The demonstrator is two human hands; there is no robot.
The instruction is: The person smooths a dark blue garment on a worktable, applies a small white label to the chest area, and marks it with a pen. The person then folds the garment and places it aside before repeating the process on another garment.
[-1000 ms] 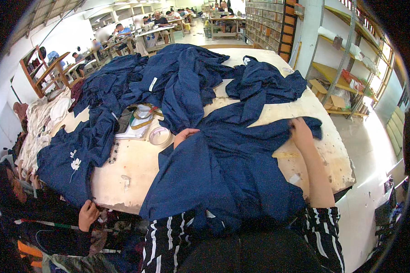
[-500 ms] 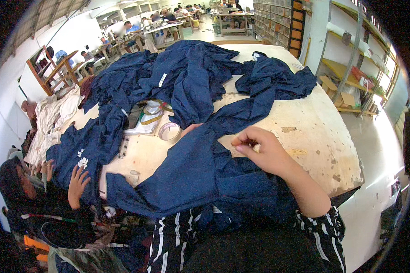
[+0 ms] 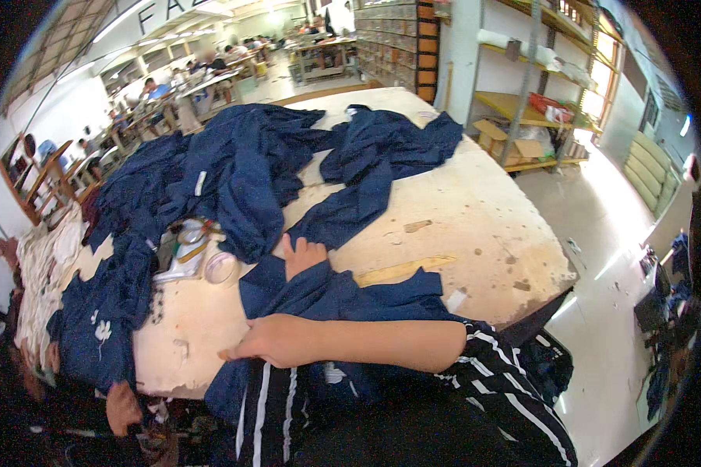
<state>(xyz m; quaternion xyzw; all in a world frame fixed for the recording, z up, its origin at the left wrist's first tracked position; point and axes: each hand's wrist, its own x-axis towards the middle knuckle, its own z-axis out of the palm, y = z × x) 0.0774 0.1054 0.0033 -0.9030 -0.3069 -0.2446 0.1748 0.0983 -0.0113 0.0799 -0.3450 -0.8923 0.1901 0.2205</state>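
Note:
A navy garment [image 3: 350,292] lies bunched at the near edge of the table in front of me. My left hand [image 3: 302,255] pokes out past its far edge with the fingers stretched, and the cloth hides my left forearm. Reaching across my body, my right hand [image 3: 276,341] is closed on the near left part of this garment, the fingertips partly hidden. Further off lies a navy piece [image 3: 389,148] with one long part trailing toward my left hand. A big heap of navy garments [image 3: 237,148] fills the far left of the table.
On the pale worn tabletop [image 3: 514,241] sit a tape roll [image 3: 222,268] and a yellowish strip [image 3: 405,270]. At left, a co-worker's hand [image 3: 123,409] is by a navy piece with white flowers [image 3: 103,331]. Cream cloth [image 3: 43,272] lies beyond. Shelves [image 3: 514,117] stand at right.
My right hand has swung left and down across my body onto the garment. More of my left hand shows past the cloth, which is now bunched. The view has turned right.

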